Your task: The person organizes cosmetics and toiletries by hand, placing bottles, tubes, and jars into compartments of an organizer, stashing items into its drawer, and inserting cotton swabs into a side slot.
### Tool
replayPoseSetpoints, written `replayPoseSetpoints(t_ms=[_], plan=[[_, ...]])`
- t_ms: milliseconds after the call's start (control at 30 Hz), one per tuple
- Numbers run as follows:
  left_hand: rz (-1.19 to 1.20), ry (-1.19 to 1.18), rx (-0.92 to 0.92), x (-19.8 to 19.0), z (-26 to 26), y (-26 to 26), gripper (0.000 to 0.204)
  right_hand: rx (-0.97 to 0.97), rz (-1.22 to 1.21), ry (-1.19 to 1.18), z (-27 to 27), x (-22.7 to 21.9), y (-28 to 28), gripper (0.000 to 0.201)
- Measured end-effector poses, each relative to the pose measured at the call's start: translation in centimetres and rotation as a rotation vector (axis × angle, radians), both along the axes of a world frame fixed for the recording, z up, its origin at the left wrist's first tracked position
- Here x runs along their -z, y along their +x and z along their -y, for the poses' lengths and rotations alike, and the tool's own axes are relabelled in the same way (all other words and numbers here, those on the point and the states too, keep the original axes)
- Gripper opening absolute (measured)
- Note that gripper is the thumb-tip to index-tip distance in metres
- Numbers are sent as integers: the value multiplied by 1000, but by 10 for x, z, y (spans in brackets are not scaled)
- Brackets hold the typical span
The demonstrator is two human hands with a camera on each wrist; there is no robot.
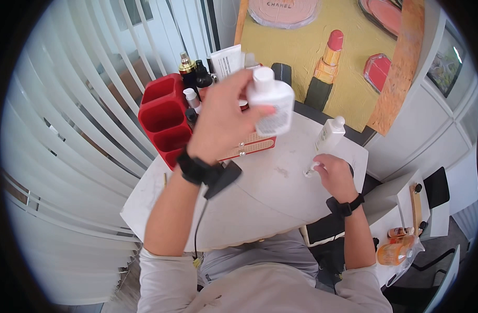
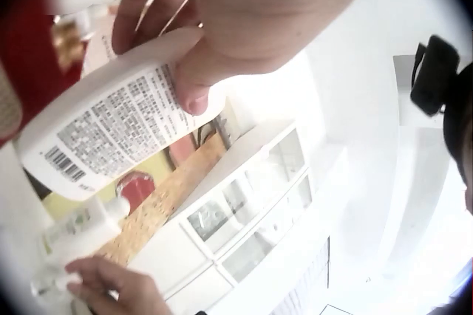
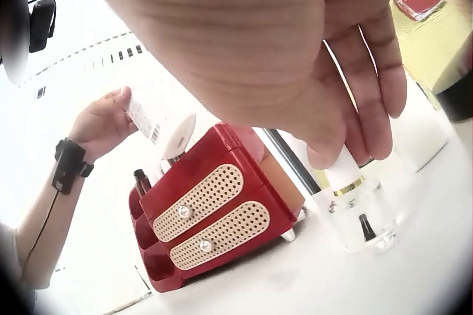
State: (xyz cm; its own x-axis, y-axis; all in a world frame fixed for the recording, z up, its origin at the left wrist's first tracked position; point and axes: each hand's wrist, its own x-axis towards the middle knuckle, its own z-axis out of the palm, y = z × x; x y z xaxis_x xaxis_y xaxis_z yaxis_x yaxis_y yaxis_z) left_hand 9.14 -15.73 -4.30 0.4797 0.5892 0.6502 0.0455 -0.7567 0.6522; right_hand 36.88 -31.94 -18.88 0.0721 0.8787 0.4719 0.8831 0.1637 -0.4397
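Note:
Raised over the table, my left hand (image 1: 218, 122) grips a white bottle (image 1: 274, 107) with a white cap. Its back label (image 2: 122, 119), with printed text and a barcode, faces the left wrist camera. My right hand (image 1: 335, 177) is low over the table's right side, thumb and fingers pinching the white cap (image 3: 344, 171) of a small clear bottle (image 3: 356, 219). That bottle has a gold ring under the cap and a dark tip inside, and is on the tabletop. Just behind the right hand stands another white bottle (image 1: 331, 134).
A red organizer (image 1: 163, 122) with open compartments and perforated drawer fronts (image 3: 222, 215) stands at the table's back left. Dark bottles (image 1: 202, 78) and a white tube (image 1: 227, 60) are beside it. A painted panel (image 1: 296, 31) is behind the white table (image 1: 260, 208). Blinds hang on the left.

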Motion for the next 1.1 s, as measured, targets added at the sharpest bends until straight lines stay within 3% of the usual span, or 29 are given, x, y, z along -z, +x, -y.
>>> replayPoseSetpoints(t_ms=[233,400,467,667,800,867,1000,1100], plan=[[-175,-56,-67,-22,-57,-17,49,-94,-142,48,-6,-26,-16,22],[-318,-61,-163,-19,-52,-14,48,-93,-180,105,-22,-60,-20,22],[-466,-90,-289,-25,-43,-7,46,-94,-173,115,-37,-79,-22,22],[-434,-12,-284,-8,-51,-8,51,-137,-358,327,-96,-125,-45,20],[-369,-84,-233,3,-35,-16,60,-229,-144,264,-129,-126,-50,21],[-203,95,-304,16,-24,-20,68,-224,53,187,-133,-126,-54,22],[-175,292,-389,30,10,-34,60,-213,113,173,-137,-115,-59,23],[-225,309,-312,64,25,-51,46,-176,187,143,-134,-108,-57,27]])
